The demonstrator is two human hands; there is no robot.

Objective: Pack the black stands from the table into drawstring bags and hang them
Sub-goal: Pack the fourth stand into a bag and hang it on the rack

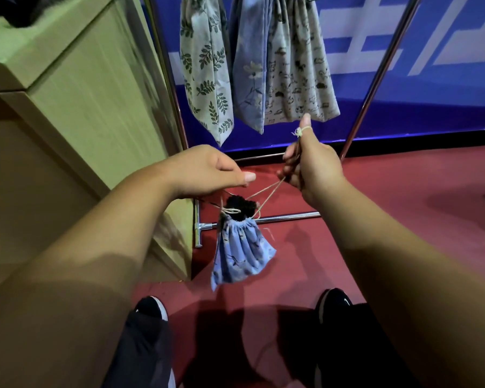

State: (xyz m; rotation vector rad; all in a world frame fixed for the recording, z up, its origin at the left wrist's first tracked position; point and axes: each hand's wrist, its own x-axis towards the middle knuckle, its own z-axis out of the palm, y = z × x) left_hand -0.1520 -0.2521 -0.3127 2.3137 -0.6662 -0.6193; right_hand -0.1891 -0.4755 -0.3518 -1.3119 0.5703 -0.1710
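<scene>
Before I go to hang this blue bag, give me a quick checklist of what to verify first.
1. Bag mouth closed: not ok. The black stand pokes out above the gathered mouth of the blue bag.
2. Right hand grip: ok. It grips the drawstring, with the knotted end looped over the thumb.
3. Left hand grip: ok. Its fingertips appear to pinch the cord on the other side.
4. Bag hanging free: ok. It dangles above the floor.
5. Free hook on the rack: cannot tell. Three hanging bags show, but their tops are out of frame.
</scene>
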